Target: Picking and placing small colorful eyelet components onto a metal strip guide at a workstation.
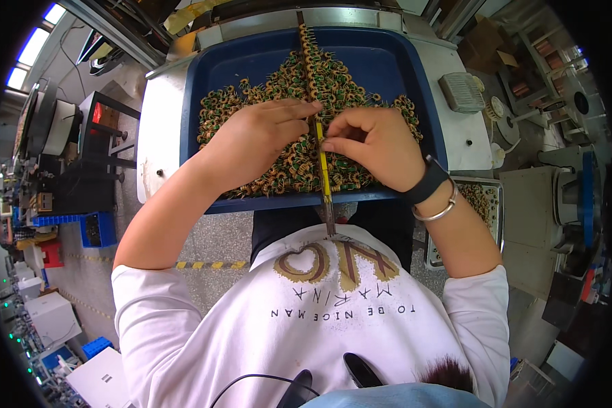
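White worktop [164, 115] in a workshop bears a blue tray [387, 54] heaped with small copper-and-green coils [347, 80]. Across the tray lies a narrow rail [322, 156], partly yellow, its far stretch lined with coils. The left hand [262, 132] reaches extended fingers to it; the right hand [387, 139] curls beside it, thumb and forefinger slightly apart. Whether either grips anything cannot be told.

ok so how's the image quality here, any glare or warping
In the head view, fisheye bending bows the blue tray and the corners go black; the upper-left windows glare nearly white; the left hand and right hand look fairly sharp.
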Action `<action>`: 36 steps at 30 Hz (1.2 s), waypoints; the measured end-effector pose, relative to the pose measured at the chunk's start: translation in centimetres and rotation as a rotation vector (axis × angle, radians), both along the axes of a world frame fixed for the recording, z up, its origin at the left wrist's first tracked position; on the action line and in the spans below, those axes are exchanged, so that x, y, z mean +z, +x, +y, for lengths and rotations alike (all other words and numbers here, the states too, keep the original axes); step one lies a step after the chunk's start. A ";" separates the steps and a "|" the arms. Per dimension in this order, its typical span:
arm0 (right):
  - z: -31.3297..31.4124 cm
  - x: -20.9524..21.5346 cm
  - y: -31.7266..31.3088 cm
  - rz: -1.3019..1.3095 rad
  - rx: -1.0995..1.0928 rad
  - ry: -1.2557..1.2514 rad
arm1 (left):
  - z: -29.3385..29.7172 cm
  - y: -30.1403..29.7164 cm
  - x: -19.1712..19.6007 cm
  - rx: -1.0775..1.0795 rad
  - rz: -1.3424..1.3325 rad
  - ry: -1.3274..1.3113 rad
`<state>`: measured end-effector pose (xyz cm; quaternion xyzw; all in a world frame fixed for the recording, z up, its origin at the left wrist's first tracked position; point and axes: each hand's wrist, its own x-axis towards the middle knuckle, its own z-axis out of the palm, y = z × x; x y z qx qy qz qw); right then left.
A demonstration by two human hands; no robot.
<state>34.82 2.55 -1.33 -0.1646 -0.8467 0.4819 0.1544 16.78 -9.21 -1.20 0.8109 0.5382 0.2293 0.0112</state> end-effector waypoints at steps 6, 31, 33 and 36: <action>-0.2 -0.3 0.4 -0.007 -0.006 -0.044 | 0.4 -0.4 0.2 0.006 -0.164 -0.077; -0.8 0.5 0.7 0.152 0.073 0.372 | -0.2 0.9 1.1 0.112 -0.226 -0.030; -0.8 0.3 1.0 0.075 0.055 0.269 | 0.1 1.0 0.5 0.115 -0.125 0.011; -1.1 0.6 1.2 0.020 0.078 0.242 | 0.0 0.9 -0.7 0.118 -0.011 0.040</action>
